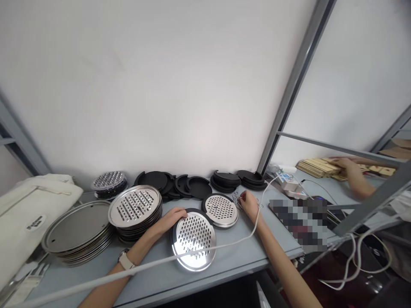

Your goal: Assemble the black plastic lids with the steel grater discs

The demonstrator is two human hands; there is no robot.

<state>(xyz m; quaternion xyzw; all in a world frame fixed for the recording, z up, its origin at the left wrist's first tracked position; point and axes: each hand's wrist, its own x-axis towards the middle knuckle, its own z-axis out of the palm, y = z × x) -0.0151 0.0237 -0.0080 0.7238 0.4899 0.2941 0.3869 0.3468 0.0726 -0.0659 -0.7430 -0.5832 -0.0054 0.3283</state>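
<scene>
My left hand [176,217] grips the upper left edge of a shiny round grater plate [196,244], which has rows of slots and a black base showing behind its rim. The plate is near the front of the bench. My right hand [249,203] is closed in a pinch over small wire rings [236,197]; what the fingertips hold is too small to make out. Between the hands lies another round grater plate [221,209] with a black edge. A white cable [205,249] crosses in front of the nearer plate and over my right forearm.
At left stand a stack of grater plates [135,206], a stack of plain metal discs [78,226] and a white bag [32,218]. Black round bases [199,187] lie along the wall. Beyond the grey post, another person's hand [348,167] touches wooden pieces [316,167].
</scene>
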